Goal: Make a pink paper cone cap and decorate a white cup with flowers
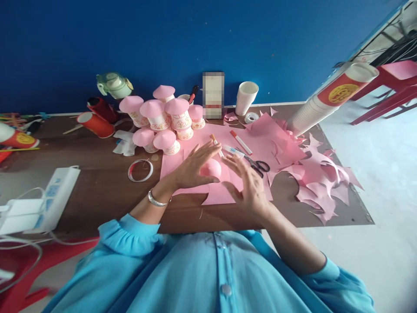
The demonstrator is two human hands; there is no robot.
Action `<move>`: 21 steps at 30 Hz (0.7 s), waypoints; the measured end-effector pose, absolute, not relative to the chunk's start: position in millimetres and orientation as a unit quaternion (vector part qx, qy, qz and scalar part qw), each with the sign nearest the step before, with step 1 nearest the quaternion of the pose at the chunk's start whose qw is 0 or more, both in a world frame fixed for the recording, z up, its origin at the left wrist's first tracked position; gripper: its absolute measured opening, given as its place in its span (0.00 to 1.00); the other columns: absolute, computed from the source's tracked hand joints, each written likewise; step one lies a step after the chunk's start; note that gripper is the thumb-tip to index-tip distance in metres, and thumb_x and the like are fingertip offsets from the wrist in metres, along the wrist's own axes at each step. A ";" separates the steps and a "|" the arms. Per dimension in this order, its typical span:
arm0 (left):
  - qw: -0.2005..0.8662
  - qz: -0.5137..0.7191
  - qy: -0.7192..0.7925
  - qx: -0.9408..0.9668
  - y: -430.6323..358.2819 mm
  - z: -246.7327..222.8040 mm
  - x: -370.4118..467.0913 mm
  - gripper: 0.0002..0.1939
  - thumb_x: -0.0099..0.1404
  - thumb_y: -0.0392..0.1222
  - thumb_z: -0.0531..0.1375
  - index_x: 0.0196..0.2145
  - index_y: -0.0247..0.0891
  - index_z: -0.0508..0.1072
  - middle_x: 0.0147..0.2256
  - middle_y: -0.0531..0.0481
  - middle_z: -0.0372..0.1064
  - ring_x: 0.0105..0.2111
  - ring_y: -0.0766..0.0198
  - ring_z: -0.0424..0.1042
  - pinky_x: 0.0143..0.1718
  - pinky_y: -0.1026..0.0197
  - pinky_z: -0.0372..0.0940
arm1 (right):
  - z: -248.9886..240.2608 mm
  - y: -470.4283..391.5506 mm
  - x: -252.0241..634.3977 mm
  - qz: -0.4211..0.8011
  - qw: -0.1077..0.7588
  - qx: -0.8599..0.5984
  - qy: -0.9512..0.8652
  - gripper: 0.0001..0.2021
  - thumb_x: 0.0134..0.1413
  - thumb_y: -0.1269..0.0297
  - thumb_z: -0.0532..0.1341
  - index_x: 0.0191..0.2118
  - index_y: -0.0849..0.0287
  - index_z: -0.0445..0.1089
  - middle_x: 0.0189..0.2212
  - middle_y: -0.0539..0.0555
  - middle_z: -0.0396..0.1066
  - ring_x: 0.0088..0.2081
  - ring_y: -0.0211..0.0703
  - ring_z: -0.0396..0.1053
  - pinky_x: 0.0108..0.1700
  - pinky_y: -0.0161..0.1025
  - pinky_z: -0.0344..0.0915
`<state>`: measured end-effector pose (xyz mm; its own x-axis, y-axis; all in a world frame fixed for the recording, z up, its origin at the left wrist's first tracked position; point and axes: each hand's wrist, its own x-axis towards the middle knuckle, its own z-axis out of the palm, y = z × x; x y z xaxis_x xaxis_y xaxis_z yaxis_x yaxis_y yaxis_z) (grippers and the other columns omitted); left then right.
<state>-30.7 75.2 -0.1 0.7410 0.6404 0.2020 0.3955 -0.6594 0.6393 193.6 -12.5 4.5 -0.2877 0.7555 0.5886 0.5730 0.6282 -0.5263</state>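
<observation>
Between my two hands a small pink paper cone (212, 168) sits on pink paper sheets (192, 184). My left hand (198, 164) is spread over the cone's left side, thumb in front of it, holding nothing. To the right, my right hand (249, 184) has its fingers apart and holds nothing. Black-handled scissors (261, 166) lie just beyond my right hand, beside a white glue tube (233, 151). A red and white marker (241, 142) and an orange-tipped one (216, 144) lie on the paper. Several paper cups with pink cone roofs (177, 114) stand at the back left.
Paper scraps (317, 178) cover the table's right end near a long cup stack (325, 104). White cups (246, 98) and a phone-like object (213, 95) stand by the wall. A tape roll (140, 170) and power strip (58, 195) lie left on the table (107, 191).
</observation>
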 end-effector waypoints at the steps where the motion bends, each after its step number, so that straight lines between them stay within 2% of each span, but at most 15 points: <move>1: 0.284 0.205 0.302 0.886 73.1 -0.7 -32.9 0.49 0.66 0.63 0.64 0.75 0.48 0.46 0.75 0.38 0.46 0.76 0.42 0.41 0.74 0.33 0.38 | 0.9 -15.7 191.2 0.101 0.401 -0.407 -0.814 0.41 0.70 0.56 0.60 0.76 0.58 0.35 0.66 0.67 0.67 0.69 0.58 0.63 0.67 0.61 0.66; 3: 0.277 0.184 0.321 0.887 69.4 -0.6 -35.2 0.47 0.68 0.63 0.61 0.75 0.46 0.47 0.74 0.38 0.47 0.76 0.42 0.41 0.73 0.31 0.36 | -9.0 -20.9 185.8 0.101 0.348 -0.401 -0.841 0.46 0.69 0.46 0.58 0.77 0.62 0.30 0.70 0.70 0.59 0.73 0.61 0.54 0.70 0.64 0.60; 6: 0.280 0.161 0.335 0.885 66.8 2.5 -34.5 0.46 0.68 0.65 0.60 0.75 0.44 0.49 0.74 0.37 0.49 0.76 0.41 0.41 0.73 0.29 0.34 | -24.7 -25.7 176.7 0.096 0.301 -0.414 -0.853 0.52 0.66 0.38 0.56 0.76 0.65 0.25 0.72 0.72 0.53 0.75 0.62 0.48 0.73 0.67 0.52; 11: 0.304 0.135 0.338 0.880 68.6 6.6 -32.4 0.45 0.69 0.64 0.60 0.74 0.46 0.50 0.74 0.38 0.48 0.76 0.43 0.41 0.73 0.31 0.34 | -35.9 -30.2 166.5 0.067 0.301 -0.433 -0.847 0.53 0.67 0.39 0.55 0.75 0.67 0.21 0.72 0.75 0.51 0.75 0.62 0.46 0.74 0.69 0.46; 21: 0.315 0.151 0.348 0.870 66.7 6.3 -30.5 0.41 0.69 0.61 0.61 0.73 0.46 0.55 0.73 0.38 0.51 0.75 0.43 0.45 0.73 0.30 0.36 | -30.7 -27.0 167.0 0.070 0.302 -0.433 -0.847 0.52 0.68 0.41 0.55 0.76 0.68 0.21 0.72 0.74 0.52 0.76 0.62 0.45 0.73 0.67 0.50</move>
<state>-30.5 66.7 6.3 0.7130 0.6999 0.0426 0.5100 -0.5593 0.6536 167.0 -27.0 -30.7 -0.4430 0.7755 0.4498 0.6910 0.6150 -0.3798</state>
